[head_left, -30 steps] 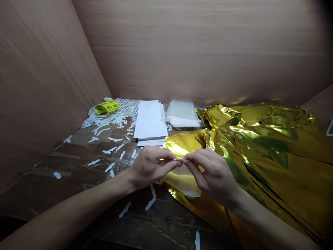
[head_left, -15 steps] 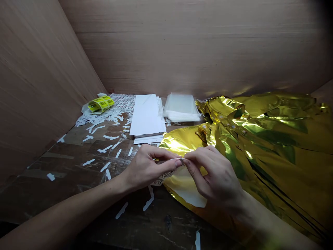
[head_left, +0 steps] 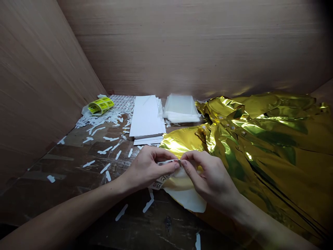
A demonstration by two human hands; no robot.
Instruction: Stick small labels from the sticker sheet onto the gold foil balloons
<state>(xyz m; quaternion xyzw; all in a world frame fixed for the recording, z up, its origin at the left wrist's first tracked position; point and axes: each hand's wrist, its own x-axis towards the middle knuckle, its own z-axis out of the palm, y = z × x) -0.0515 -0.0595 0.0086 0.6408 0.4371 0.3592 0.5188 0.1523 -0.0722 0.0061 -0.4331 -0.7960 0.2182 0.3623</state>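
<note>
My left hand (head_left: 148,168) and my right hand (head_left: 210,178) meet at their fingertips, both pinching a thin white label strip (head_left: 169,163) with a small dark-marked end. Below my left hand, a white printed backing with small symbols (head_left: 160,183) shows. Under my right hand hangs a white paper sheet (head_left: 188,199), lying on a crumpled gold foil blanket (head_left: 260,152) that spreads across the right side. What my fingertips hide of the strip's end cannot be made out.
Cardboard walls (head_left: 39,69) surround a dark, taped tabletop (head_left: 65,198) littered with white peeled strips (head_left: 104,149). Behind stand a stack of white sheets (head_left: 147,116), clear plastic sleeves (head_left: 180,108), a yellow label roll (head_left: 101,105) and a sheet of small labels (head_left: 122,103).
My hands have drawn closer together and the strip has curved. The printed backing now shows more below my left hand, and the white sheet hangs lower. The view has shifted slightly.
</note>
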